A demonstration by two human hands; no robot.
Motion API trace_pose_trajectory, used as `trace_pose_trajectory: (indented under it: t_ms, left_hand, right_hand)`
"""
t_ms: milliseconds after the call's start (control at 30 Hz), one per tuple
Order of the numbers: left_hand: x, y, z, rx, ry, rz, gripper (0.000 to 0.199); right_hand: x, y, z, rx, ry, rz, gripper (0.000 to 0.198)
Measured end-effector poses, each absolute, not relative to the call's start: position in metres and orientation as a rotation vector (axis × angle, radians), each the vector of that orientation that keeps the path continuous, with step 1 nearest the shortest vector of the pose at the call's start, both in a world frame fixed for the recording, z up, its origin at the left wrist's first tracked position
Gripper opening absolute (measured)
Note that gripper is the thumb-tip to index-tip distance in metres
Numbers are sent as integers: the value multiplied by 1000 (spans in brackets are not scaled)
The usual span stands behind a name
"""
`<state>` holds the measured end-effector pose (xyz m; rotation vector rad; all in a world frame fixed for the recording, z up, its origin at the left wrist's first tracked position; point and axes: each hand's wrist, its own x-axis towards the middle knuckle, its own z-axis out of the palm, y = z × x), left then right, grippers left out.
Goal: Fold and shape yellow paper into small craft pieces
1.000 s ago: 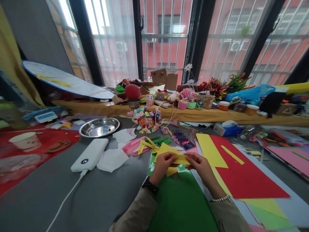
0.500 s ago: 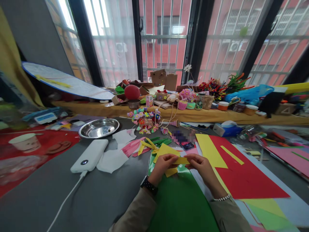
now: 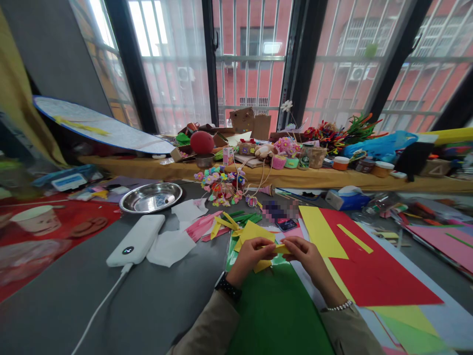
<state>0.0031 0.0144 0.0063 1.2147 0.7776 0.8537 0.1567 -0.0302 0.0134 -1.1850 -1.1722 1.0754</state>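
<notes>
Between my two hands is a narrow yellow paper strip (image 3: pixel 281 249), pinched at both ends. My left hand (image 3: pixel 252 257) is closed on its left end, and my right hand (image 3: pixel 303 252) grips the right end. Fingers cover much of the strip. Just behind my left hand lie yellow paper pieces (image 3: pixel 256 230) on a glossy green sheet (image 3: pixel 277 305). Cut green strips (image 3: pixel 248 217), yellow strips (image 3: pixel 226 223) and pink paper (image 3: pixel 201 226) sit a little farther back on the left.
Red paper (image 3: pixel 384 271) and yellow paper (image 3: pixel 318 229) lie to the right, with a loose yellow strip (image 3: pixel 354 238) on top. On the left are a white power bank (image 3: pixel 136 241) with a cable, white paper scraps (image 3: pixel 172 246) and a metal dish (image 3: pixel 151 197). A phone (image 3: pixel 286 225) lies behind my hands.
The strip between my fingers looks narrower and more covered than before. My hands have come slightly closer together; things on the table stay where they were.
</notes>
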Motion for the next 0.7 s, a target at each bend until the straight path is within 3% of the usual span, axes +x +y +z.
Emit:
trace_pose_trajectory:
  t_ms: [400, 700]
  left_hand:
    - [3, 17, 4, 1198, 764, 885, 40]
    - [2, 12, 14, 1135, 834, 876, 33]
  right_hand:
    - [159, -30, 13, -1184, -1279, 1102, 27]
    - [157, -29, 11, -1182, -1276, 1092, 29]
